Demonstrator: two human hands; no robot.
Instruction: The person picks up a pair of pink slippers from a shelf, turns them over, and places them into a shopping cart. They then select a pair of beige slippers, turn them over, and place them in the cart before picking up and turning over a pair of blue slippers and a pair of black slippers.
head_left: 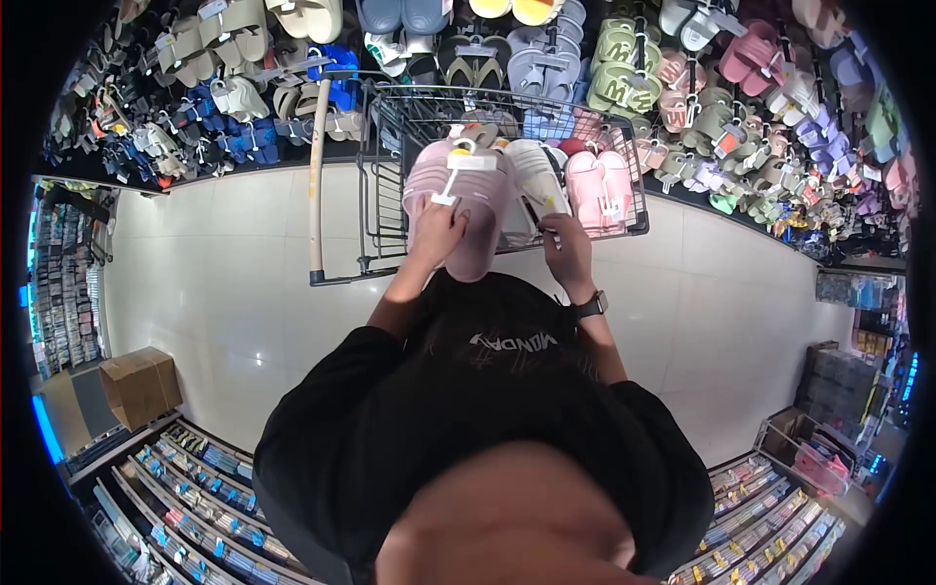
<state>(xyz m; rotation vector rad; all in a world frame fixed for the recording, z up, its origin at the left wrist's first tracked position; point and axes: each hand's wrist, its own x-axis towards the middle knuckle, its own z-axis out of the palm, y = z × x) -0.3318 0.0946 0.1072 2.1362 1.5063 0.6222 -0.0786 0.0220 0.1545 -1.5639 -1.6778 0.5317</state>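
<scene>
Steadily, we should support the mauve slippers (485,210), left hand (439,232) clasping them at eleven o'clock; our right hand (568,249) at one meets white slippers (533,177), grip unclear.

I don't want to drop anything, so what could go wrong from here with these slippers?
The mauve slippers in your left hand seem to overhang the near edge of the cart, so they could fall to the floor if your grip loosens. Their white tag might snag on the cart. Your right hand is at the white slippers, and pulling those could disturb the pink pair beside them.
</scene>
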